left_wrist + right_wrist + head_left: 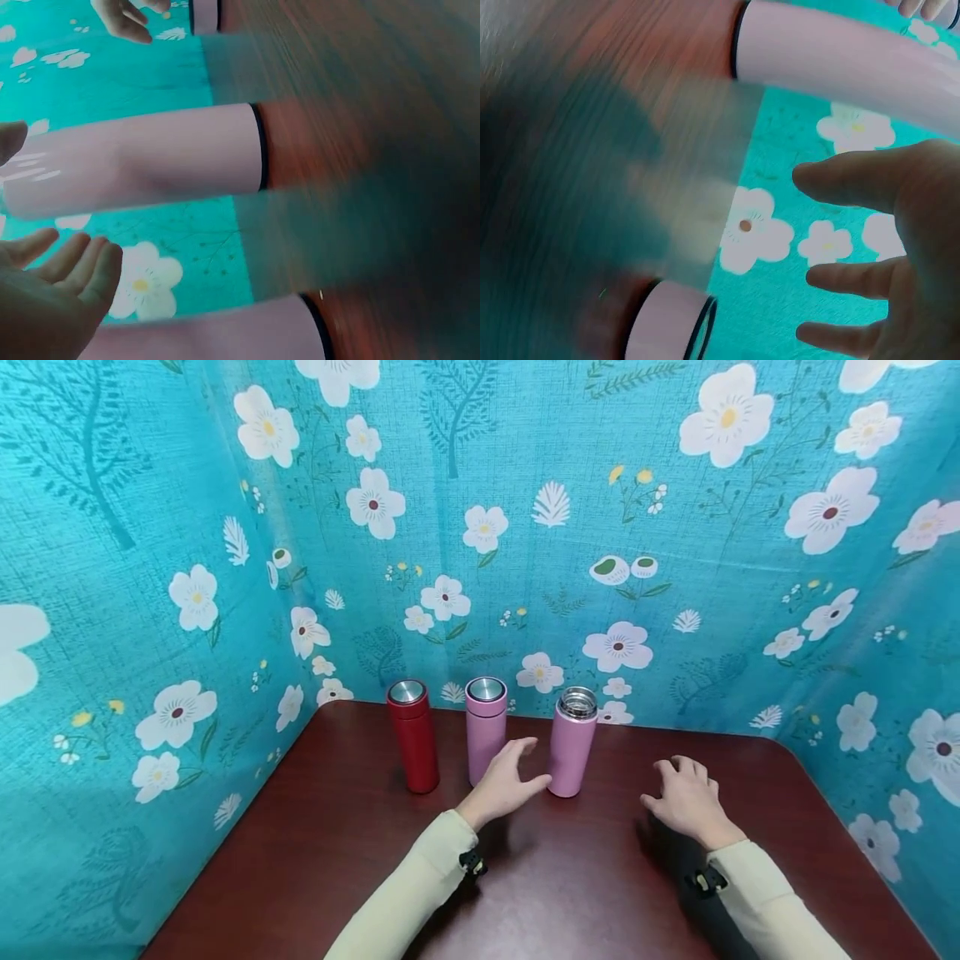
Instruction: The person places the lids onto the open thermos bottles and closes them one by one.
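An uncapped pink thermos bottle (pixel 572 752) stands upright, its steel mouth showing. My left hand (pixel 504 785) is spread just left of it, thumb tip close to its lower side. Behind that hand is a capped pink thermos bottle (pixel 486 735), partly covered by it. In the left wrist view, the uncapped bottle (pixel 142 157) lies between thumb and fingers, which are apart from each other. My right hand (pixel 686 802) is held over the table at the right, fingers loosely bent around nothing. Near it in the right wrist view stands a pink bottle cap (pixel 664 322), hidden in the head view.
A red thermos bottle (pixel 414 739) with a steel-topped lid stands left of the pink ones. All are on a dark red-brown table (pixel 570 877). Blue flowered cloth (pixel 480 568) rises behind the table and along both sides.
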{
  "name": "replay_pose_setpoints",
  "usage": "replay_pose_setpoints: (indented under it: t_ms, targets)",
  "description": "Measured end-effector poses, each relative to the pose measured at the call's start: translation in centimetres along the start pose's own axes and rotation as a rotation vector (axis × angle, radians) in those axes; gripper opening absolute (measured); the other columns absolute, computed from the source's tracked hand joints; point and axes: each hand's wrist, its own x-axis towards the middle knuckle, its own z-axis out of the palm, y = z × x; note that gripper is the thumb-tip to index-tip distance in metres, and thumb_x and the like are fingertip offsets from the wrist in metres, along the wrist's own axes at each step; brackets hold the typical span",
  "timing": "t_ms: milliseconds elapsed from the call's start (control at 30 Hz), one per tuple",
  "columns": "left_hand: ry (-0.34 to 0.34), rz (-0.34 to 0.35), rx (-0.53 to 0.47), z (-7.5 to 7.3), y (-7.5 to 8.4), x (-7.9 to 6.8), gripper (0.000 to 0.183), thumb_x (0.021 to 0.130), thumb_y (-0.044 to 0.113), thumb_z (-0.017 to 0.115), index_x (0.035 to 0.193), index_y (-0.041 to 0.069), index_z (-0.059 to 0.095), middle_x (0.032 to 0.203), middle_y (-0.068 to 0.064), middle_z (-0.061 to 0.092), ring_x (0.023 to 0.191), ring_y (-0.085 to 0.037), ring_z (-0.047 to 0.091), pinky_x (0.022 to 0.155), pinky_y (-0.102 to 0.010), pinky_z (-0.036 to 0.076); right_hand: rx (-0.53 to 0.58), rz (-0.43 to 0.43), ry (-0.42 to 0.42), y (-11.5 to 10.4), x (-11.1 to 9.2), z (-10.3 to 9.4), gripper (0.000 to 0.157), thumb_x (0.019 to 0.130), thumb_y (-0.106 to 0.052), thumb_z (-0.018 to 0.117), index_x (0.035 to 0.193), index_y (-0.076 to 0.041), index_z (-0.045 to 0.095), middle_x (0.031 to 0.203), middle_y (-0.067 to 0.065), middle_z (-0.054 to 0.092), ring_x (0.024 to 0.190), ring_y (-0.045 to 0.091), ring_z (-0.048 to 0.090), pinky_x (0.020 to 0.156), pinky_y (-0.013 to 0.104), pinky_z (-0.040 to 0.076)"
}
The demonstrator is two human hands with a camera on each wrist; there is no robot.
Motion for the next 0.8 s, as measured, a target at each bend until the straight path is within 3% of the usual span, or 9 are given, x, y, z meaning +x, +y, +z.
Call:
replay_pose_setpoints:
  t_ms: [167, 400, 567, 800]
  targets:
    - [-0.015, -0.102, 0.024, 1.5, 0.4, 2.2, 0.083, 0.073, 0.049, 0.064, 0.137, 0.014, 0.024, 0.13, -0.003, 0.037, 0.117, -0.014, 0.037, 0.091, -0.035, 0.038, 0.01, 0.086, -0.064, 1.2, 0.6, 0.3, 0.077, 0.07, -0.041, 0.069, 0.124, 0.004, 0.037, 0.123, 0.033, 0.025, 0.108, 0.053, 0.02, 0.076, 0.065, 0.021]
    - [0.006, -0.21, -0.07, 3.1, 0.5, 4.6, 0.104, 0.064, 0.06, 0.065, 0.141, 0.015, 0.01, 0.14, -0.005, 0.026, 0.125, -0.019, 0.028, 0.094, -0.043, 0.033, -0.001, 0.157, -0.138, 2.6, 0.7, 0.6, 0.093, 0.07, -0.05, 0.066, 0.131, 0.007, 0.024, 0.122, 0.037, 0.022, 0.103, 0.057, 0.023, 0.072, 0.066, 0.027]
    - [0.014, -0.205, -0.136, 4.2, 0.5, 6.0, 0.106, 0.063, 0.056, 0.069, 0.142, 0.018, 0.008, 0.141, -0.003, 0.024, 0.124, -0.018, 0.03, 0.093, -0.043, 0.034, 0.009, 0.186, -0.189, 3.1, 0.8, 0.6, 0.093, 0.07, -0.054, 0.063, 0.128, 0.008, 0.025, 0.115, 0.037, 0.026, 0.095, 0.055, 0.031, 0.065, 0.061, 0.034]
    - [0.018, -0.142, -0.265, 5.3, 0.3, 7.0, 0.1, 0.064, 0.045, 0.074, 0.14, 0.026, 0.013, 0.131, 0.006, 0.037, 0.111, -0.012, 0.042, 0.089, -0.042, 0.038, 0.005, 0.231, -0.26, 3.8, 0.9, 0.6, 0.08, 0.076, -0.045, 0.061, 0.121, 0.012, 0.03, 0.107, 0.038, 0.032, 0.09, 0.053, 0.038, 0.064, 0.057, 0.037]
